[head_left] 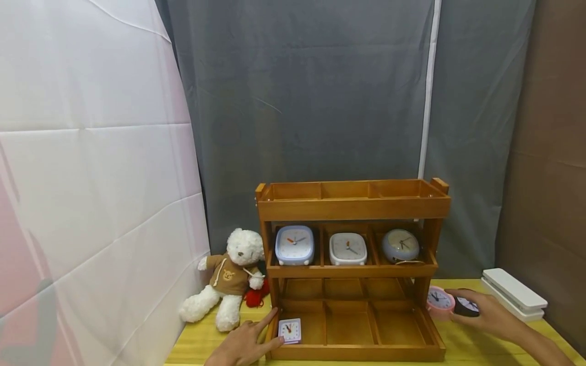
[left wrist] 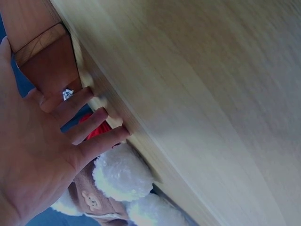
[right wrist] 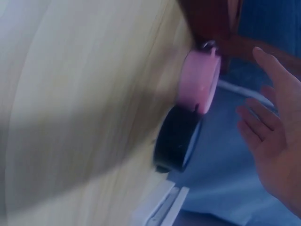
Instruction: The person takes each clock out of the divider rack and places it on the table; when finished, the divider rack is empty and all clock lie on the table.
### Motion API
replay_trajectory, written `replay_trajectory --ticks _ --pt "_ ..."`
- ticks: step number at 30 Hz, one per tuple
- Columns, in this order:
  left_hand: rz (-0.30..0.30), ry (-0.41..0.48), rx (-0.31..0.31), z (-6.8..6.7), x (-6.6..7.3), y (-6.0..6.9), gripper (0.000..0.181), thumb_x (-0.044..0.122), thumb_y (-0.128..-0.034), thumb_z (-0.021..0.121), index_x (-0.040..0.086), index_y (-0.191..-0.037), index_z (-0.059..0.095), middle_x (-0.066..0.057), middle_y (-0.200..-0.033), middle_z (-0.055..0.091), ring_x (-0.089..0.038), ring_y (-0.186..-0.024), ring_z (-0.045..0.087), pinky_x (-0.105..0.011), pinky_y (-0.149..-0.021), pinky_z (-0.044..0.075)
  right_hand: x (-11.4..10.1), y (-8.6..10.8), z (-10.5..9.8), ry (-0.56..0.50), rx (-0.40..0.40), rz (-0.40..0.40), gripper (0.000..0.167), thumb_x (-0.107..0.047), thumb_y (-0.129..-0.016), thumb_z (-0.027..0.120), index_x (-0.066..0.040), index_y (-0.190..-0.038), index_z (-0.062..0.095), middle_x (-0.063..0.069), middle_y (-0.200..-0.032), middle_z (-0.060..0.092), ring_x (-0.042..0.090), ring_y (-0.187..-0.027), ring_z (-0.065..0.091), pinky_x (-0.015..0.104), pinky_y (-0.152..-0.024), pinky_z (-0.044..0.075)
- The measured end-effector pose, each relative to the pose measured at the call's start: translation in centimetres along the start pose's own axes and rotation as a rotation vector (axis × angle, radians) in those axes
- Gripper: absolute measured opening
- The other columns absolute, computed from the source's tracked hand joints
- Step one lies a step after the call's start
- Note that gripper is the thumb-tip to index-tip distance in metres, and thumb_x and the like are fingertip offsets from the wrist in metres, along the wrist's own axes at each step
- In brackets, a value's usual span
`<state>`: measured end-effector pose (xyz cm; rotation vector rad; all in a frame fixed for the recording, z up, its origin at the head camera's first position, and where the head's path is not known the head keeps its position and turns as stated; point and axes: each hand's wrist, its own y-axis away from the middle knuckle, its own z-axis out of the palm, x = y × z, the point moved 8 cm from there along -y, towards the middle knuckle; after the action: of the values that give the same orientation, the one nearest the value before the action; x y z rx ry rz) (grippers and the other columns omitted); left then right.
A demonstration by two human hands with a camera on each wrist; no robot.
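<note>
My left hand (head_left: 242, 343) is at the left side of the wooden shelf (head_left: 352, 208), fingers spread and fairly straight. Its thumb reaches a small square lilac clock (head_left: 290, 329) in the bottom left compartment; whether they touch I cannot tell. In the left wrist view, the outer fingers (left wrist: 101, 115) stretch along the table edge. My right hand (head_left: 490, 312) hovers at a round black clock (head_left: 467, 305) beside a round pink clock (head_left: 440, 301), right of the shelf. The right wrist view shows that hand holding nothing, apart from the black clock (right wrist: 176, 139) and pink clock (right wrist: 197, 80).
The middle tier holds a blue clock (head_left: 294, 245), a white clock (head_left: 348, 249) and a round grey-blue clock (head_left: 400, 245). A white teddy bear (head_left: 229, 274) sits left of the shelf, beside something red (head_left: 255, 296). A white slab-like object (head_left: 514, 292) lies at the right.
</note>
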<state>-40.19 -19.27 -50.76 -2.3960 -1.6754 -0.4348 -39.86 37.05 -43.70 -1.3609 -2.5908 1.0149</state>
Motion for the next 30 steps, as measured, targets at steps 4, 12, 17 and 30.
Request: replay_trajectory --ticks 4,12,17,30 --pt "0.001 0.001 -0.001 0.1 -0.1 0.1 0.081 0.077 -0.0966 0.047 0.030 -0.162 0.039 -0.031 -0.126 0.065 -0.050 -0.111 0.064 -0.068 -0.090 0.051 -1.9 -0.2 0.1 -0.008 0.002 -0.063 0.051 -0.021 -0.075 0.094 -0.013 -0.122 0.076 -0.004 -0.111 0.075 0.007 -0.099 0.068 0.015 -0.080 0.053" --pt "0.004 0.011 0.003 -0.1 0.2 0.1 0.081 0.076 -0.0969 0.047 0.030 -0.162 0.039 -0.030 -0.126 0.065 -0.050 -0.111 0.064 -0.068 -0.090 0.051 -4.9 -0.7 1.3 -0.057 -0.042 -0.140 0.052 -0.025 -0.078 0.093 -0.008 -0.123 0.075 -0.012 -0.106 0.073 -0.004 -0.089 0.061 0.022 -0.069 0.054" --pt "-0.002 0.011 0.004 -0.2 0.2 0.2 0.082 0.078 -0.0960 0.046 0.031 -0.162 0.039 -0.030 -0.126 0.065 -0.050 -0.111 0.064 -0.068 -0.091 0.051 -6.9 -1.2 2.4 -0.084 -0.107 -0.128 0.050 -0.031 -0.085 0.088 -0.008 -0.126 0.073 0.000 -0.113 0.077 0.007 -0.096 0.071 0.031 -0.072 0.060" --pt "0.015 0.010 -0.006 -0.5 0.6 0.4 0.082 0.075 -0.0969 0.049 0.027 -0.162 0.039 -0.028 -0.125 0.066 -0.047 -0.112 0.065 -0.065 -0.091 0.052 -11.5 -3.8 6.4 -0.117 -0.247 -0.095 0.050 -0.042 -0.092 0.080 -0.021 -0.136 0.069 0.003 -0.126 0.073 0.022 -0.109 0.071 0.039 -0.086 0.060"
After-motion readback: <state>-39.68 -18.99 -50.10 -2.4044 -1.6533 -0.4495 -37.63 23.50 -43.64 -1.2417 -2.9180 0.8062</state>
